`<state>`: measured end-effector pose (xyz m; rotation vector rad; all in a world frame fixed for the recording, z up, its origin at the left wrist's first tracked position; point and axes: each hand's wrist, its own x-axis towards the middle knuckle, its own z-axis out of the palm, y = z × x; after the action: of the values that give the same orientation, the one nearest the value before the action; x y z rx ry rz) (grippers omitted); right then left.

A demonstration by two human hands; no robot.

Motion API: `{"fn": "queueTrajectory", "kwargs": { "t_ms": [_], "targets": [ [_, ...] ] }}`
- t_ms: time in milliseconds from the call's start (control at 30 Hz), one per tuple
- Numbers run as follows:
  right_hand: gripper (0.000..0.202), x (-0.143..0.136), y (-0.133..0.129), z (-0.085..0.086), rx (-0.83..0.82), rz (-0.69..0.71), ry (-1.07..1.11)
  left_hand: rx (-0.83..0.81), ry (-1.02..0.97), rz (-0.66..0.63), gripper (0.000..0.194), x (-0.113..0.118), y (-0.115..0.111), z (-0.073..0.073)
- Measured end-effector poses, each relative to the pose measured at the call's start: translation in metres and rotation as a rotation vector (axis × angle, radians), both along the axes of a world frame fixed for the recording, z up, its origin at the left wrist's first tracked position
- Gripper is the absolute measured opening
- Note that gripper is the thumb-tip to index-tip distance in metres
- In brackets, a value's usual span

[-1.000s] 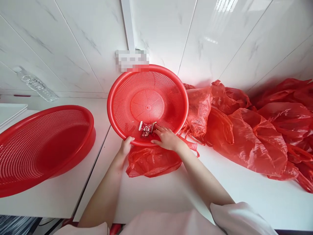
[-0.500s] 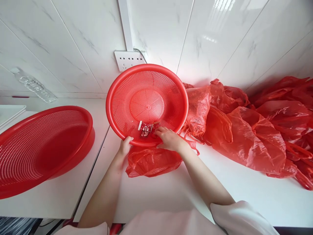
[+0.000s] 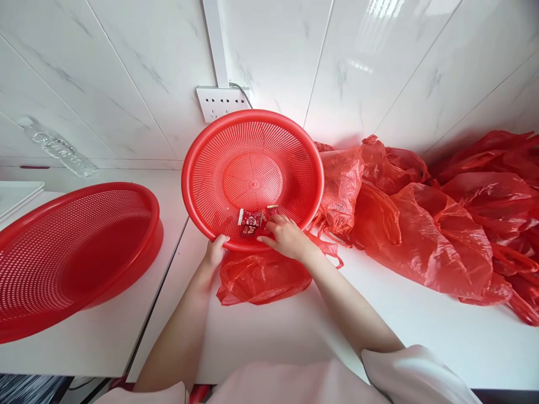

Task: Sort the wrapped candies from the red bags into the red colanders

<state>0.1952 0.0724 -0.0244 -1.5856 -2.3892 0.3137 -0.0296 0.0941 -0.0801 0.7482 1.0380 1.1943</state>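
A round red perforated basket (image 3: 252, 120) is tilted toward me in the middle, against the wall. My left hand (image 3: 216, 251) grips its lower left rim, the thumb over the edge. Several small dark red packets (image 3: 251, 219) lie at the low side inside. My right hand (image 3: 286, 237) reaches over the lower right rim, its fingers spread at the packets; the fingertips partly cover some of them. Under the basket's near edge lies a crumpled red plastic bag (image 3: 263, 280).
A second red basket (image 3: 145, 247) stands tilted at the left. Filled or crumpled red bags (image 3: 438, 235) are heaped along the right. Behind are a clear plastic bottle (image 3: 63, 148), a white tray (image 3: 19, 193) and a socket panel (image 3: 223, 102) on the tiled wall.
My right hand has shifted slightly left, its thumb now inside the rim. A packet near its fingertips shows more. My left hand and the basket stay nearly the same.
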Motion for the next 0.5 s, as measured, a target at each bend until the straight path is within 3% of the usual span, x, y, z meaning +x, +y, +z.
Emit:
{"fn": "queueTrajectory", "kwargs": {
  "t_ms": [133,233,333,500],
  "targets": [
    [0.060,-0.001,0.007,-0.013,-0.021,0.006,0.012,-0.001,-0.017,-0.013,0.017,-0.001,0.002,-0.003],
    [0.077,0.002,0.005,-0.011,-0.102,0.115,0.019,-0.012,-0.026,-0.008,0.021,-0.002,0.004,-0.006],
    [0.062,0.006,0.000,-0.001,-0.108,0.210,0.025,-0.013,-0.037,-0.008,0.024,-0.002,0.007,-0.007],
    [0.039,0.012,-0.002,0.013,-0.030,0.234,0.082,0.007,-0.013,0.030,0.026,-0.001,0.007,-0.004]
  ]
}}
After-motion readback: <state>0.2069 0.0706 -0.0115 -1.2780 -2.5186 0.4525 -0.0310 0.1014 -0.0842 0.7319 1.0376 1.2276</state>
